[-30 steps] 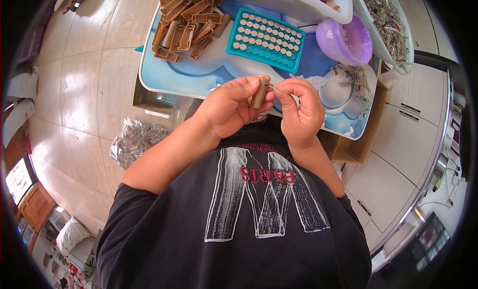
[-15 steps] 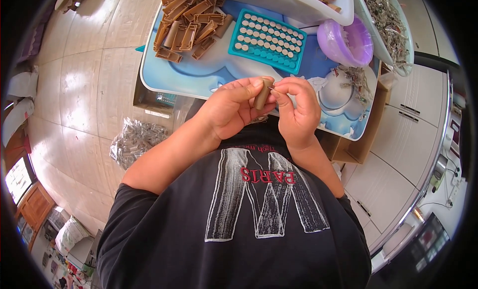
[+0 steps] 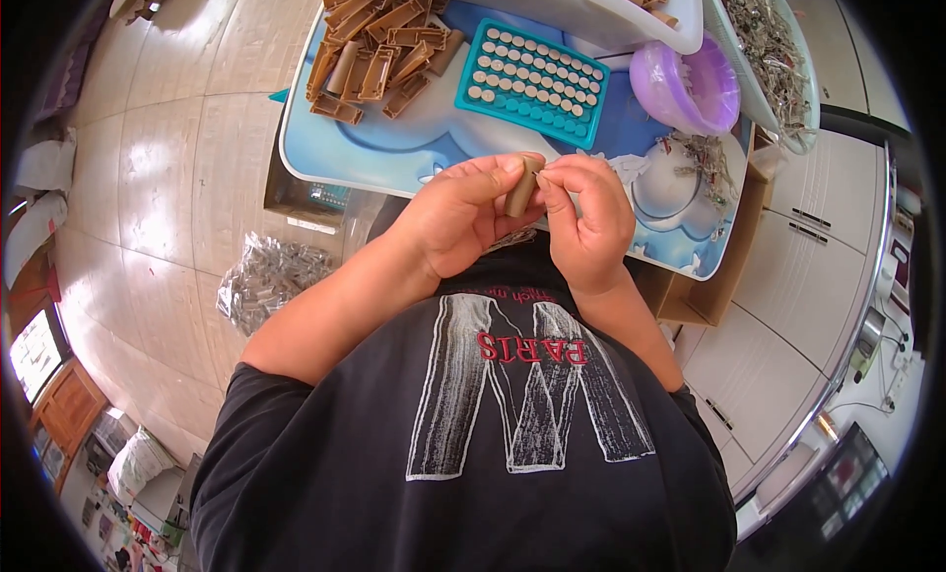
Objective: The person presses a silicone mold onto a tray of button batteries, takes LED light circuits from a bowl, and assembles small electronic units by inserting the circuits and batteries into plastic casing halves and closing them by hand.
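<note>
My left hand (image 3: 451, 209) grips a brown tube-shaped plastic casing (image 3: 521, 192) between thumb and fingers, in front of my body at the table's near edge. The casing stands nearly upright, tilted slightly. Close against its right side, my right hand (image 3: 591, 215) pinches with thumb and forefinger. A thin, shiny bit shows at those fingertips, too small to name. Beyond my hands a teal tray (image 3: 552, 131) holds rows of small round whitish pieces. Left of the tray lies a heap of similar brown casings (image 3: 377, 71), several showing their hollow side.
On the blue table (image 3: 370, 143) stand a purple bowl (image 3: 650, 89) and a white bin (image 3: 611, 5). A tub (image 3: 803, 124) of tangled metal parts is at far right. Loose metal parts (image 3: 705, 156) lie below the bowl. A clear bag (image 3: 268, 281) of silvery pieces rests on the floor at left.
Almost nothing differs. The casing and both hands have shifted very slightly in the picture; the right fingertips remain at the casing's side.
</note>
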Motion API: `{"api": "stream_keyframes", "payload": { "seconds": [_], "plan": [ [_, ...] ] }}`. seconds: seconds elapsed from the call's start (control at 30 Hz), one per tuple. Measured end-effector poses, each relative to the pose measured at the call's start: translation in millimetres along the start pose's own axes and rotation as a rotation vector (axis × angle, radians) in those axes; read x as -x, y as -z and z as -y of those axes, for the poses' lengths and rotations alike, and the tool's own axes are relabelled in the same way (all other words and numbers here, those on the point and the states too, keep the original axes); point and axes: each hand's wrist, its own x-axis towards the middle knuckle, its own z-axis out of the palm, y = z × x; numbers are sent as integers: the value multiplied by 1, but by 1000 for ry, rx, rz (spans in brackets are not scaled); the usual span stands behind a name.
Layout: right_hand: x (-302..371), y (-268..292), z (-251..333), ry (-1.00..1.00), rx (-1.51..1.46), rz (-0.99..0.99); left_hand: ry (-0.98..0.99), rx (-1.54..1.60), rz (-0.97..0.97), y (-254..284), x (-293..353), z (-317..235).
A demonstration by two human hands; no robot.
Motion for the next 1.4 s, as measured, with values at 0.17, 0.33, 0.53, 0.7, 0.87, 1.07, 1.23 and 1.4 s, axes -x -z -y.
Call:
{"api": "stream_keyframes", "payload": {
  "seconds": [0.17,0.33,0.53,0.7,0.87,1.07,1.23,1.4],
  "plan": [
    [0,1,-1,-16,51,40,8,-33,-31,1,0,1],
    [2,1,1,-55,12,12,15,-56,-95,-3,-1,2],
    [3,0,-3,-5,56,31,17,-102,-77,-2,-1,2],
    [2,8,2,-190,-33,143,74,-187,-180,-13,2,-4],
    [9,28,3,-744,-814,194,-61,-752,-165,-30,14,-8],
    [20,36,7,-750,-917,84,-489,-1410,-105,-36,32,-12],
    [26,39,5,-688,-911,46,-653,-1437,-113,-33,35,-6],
    [28,40,9,-670,-825,71,-639,-1514,-125,-42,38,-9]
  ]
}}
